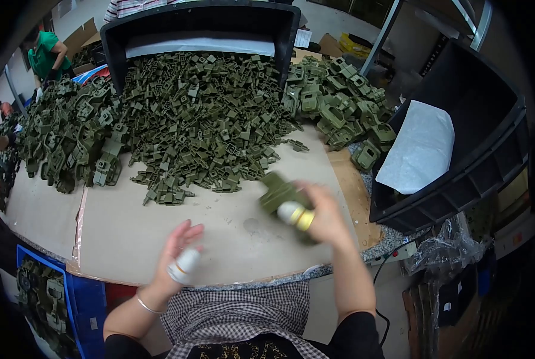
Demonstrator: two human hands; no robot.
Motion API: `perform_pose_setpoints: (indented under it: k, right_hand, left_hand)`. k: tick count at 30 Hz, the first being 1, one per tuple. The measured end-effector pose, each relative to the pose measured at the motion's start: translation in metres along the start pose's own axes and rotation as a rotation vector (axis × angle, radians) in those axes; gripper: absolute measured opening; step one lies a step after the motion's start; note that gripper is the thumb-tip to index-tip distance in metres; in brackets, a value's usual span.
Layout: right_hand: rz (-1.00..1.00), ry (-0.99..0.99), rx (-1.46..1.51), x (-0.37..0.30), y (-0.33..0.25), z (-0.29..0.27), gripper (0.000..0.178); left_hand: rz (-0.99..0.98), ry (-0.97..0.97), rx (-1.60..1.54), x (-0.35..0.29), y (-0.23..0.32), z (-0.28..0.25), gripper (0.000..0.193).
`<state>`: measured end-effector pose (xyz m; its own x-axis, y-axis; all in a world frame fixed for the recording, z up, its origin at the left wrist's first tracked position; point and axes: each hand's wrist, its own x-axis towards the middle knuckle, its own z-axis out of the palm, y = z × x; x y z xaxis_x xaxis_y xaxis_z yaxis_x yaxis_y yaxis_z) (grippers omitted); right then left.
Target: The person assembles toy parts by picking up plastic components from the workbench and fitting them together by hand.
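My right hand (326,216) grips an olive-green plastic toy vehicle body (276,191), held tilted above the table and blurred by motion. White and yellow wrapping covers its thumb. Over the near left part of the table, my left hand (182,248) is raised with fingers apart and nothing in them; white wrapping covers its thumb too. Beyond both hands spreads a heap of small green plastic parts (201,119). Larger green vehicle bodies lie piled at the left (70,131) and at the far right (339,96).
A black bin (201,27) lies tipped behind the heap. Another black bin (489,125), with a white sheet (420,146), stands at the right edge. Below left is a blue crate (88,299) with green parts. Other people work at the far left, one in a green shirt (46,54).
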<state>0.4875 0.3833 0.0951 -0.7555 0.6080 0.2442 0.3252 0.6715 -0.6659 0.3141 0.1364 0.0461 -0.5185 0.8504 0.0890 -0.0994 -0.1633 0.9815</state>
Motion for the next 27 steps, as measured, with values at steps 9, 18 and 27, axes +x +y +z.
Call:
perform_pose_setpoints:
  k: [9, 18, 27]
  right_hand:
    - [-0.238, -0.101, 0.461, -0.072, -0.085, 0.06, 0.071]
    - [-0.156, -0.073, 0.468, -0.08, -0.093, 0.059, 0.06]
    - [0.05, 0.342, -0.545, -0.026, -0.004, -0.001, 0.055]
  left_hand:
    - [0.041, 0.008, -0.451, -0.028, -0.002, 0.052, 0.058]
    - [0.03, -0.038, -0.012, -0.051, -0.039, 0.026, 0.066]
    - [-0.178, 0.339, -0.449, -0.046, -0.004, -0.037, 0.059]
